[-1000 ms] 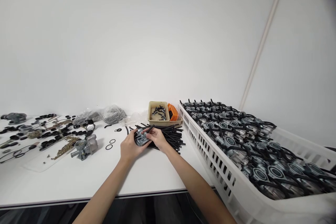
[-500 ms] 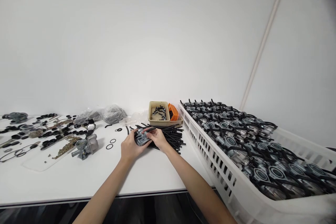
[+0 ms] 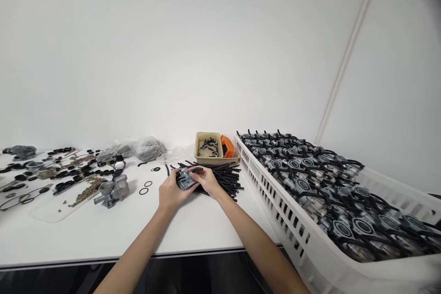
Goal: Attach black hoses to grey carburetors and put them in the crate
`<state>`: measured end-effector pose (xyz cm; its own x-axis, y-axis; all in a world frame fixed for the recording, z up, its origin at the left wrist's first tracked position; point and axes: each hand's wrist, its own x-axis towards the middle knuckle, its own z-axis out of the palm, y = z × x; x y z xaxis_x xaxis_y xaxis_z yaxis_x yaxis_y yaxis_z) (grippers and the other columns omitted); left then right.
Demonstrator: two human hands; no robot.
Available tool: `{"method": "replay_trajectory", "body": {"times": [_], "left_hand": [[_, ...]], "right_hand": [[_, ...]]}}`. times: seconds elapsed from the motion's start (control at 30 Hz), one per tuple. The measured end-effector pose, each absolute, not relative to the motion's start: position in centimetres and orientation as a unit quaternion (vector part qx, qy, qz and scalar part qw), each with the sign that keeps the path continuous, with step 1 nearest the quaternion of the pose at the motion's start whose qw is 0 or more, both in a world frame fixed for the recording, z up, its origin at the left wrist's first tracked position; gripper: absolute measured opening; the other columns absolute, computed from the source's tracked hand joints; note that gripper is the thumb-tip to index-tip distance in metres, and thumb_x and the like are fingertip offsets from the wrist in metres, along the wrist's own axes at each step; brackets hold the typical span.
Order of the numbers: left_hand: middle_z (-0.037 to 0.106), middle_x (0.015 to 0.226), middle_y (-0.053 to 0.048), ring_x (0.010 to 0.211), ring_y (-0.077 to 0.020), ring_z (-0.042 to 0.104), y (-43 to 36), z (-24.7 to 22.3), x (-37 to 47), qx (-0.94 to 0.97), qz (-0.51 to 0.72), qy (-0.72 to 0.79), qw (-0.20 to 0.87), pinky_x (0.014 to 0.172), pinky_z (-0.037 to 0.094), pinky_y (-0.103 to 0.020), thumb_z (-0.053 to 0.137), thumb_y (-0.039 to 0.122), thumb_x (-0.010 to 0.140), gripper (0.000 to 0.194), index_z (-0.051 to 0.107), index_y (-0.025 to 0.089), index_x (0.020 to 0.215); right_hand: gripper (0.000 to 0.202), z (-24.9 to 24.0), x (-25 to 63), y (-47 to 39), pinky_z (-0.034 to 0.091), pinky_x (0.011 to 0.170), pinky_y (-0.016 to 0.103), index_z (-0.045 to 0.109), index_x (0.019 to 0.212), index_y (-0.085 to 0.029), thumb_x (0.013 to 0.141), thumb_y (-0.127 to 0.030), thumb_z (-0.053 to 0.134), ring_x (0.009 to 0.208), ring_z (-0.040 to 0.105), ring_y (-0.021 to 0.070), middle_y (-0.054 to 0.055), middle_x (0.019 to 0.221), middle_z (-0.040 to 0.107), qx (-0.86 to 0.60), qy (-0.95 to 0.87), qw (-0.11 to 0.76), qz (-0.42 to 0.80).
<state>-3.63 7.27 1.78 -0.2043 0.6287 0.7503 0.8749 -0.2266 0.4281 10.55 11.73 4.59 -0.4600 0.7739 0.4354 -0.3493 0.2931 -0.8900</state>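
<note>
A grey metal carburetor (image 3: 186, 180) is held up over the front of the table. My left hand (image 3: 171, 190) wraps round its left side and underside. On its upper right, my right hand (image 3: 206, 181) presses a short black hose (image 3: 195, 169) against it with thumb and fingers. Where the hose meets the metal is too small to make out. Just behind and to the right of my hands lies a spread pile of black hoses (image 3: 227, 178).
A large white crate (image 3: 296, 225) of carburetors fills the right. Behind the hoses sit a beige tray (image 3: 208, 161) of small parts and an orange basket (image 3: 227, 146). Another carburetor (image 3: 112, 192), black rings (image 3: 144, 191), brass pieces (image 3: 87, 190) and plastic bags (image 3: 149, 148) lie left.
My right fingers have shifted slightly on the black hose and carburetor. Both hands keep their hold in nearly the same place.
</note>
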Motion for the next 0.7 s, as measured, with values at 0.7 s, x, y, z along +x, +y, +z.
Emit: {"method": "replay_trajectory", "body": {"times": [0.7], "left_hand": [[0.069,0.095,-0.010,0.088,-0.0268,0.066,7.7,2.3,-4.2,-0.580,-0.599,-0.546,-0.085,0.078,0.051,-0.038,0.074,0.053,0.063,0.056,0.054,0.020,0.103]], "right_hand": [[0.038,5.1,11.7,12.0,0.050,0.076,0.027,0.066,0.111,-0.022,0.077,-0.039,0.070,0.082,0.064,0.0140,0.007,0.108,0.067,-0.132,-0.557,0.473,0.670]]}}
